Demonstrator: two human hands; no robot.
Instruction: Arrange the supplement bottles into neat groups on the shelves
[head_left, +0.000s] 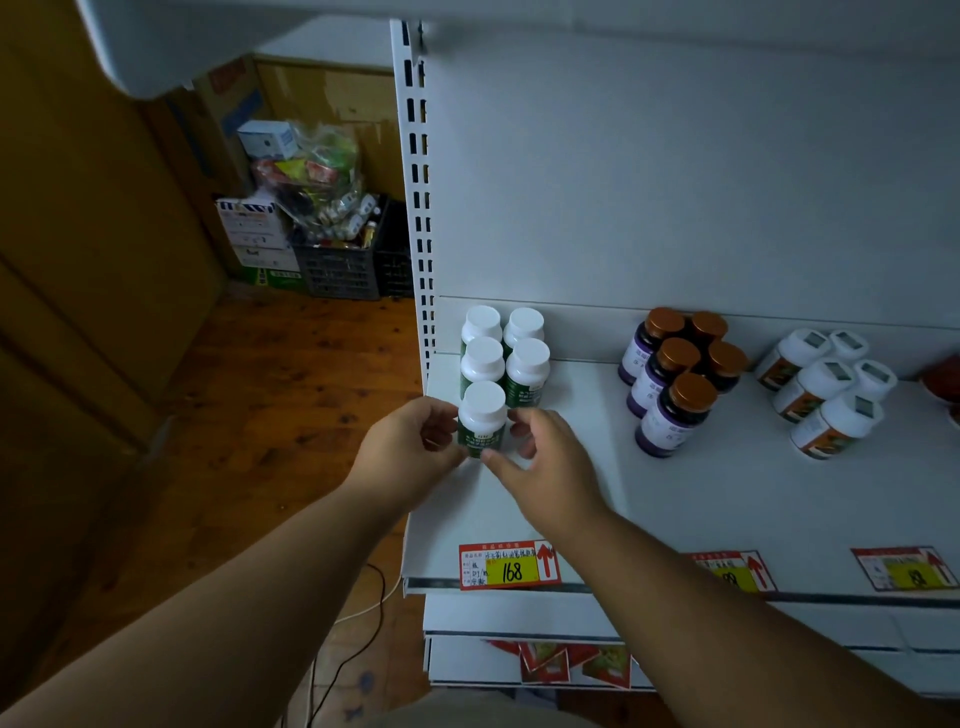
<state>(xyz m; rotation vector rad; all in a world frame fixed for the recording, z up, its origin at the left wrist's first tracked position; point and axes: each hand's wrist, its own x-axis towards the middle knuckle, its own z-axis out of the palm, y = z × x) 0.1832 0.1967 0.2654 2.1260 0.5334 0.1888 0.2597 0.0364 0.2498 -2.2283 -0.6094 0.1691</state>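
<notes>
Holding the front green-label bottle upright on the white shelf, both the left hand and right hand have fingers curled round its sides. Four matching bottles stand in pairs right behind it. Further right sit the brown-capped bottles and orange-label white bottles, each grouped.
</notes>
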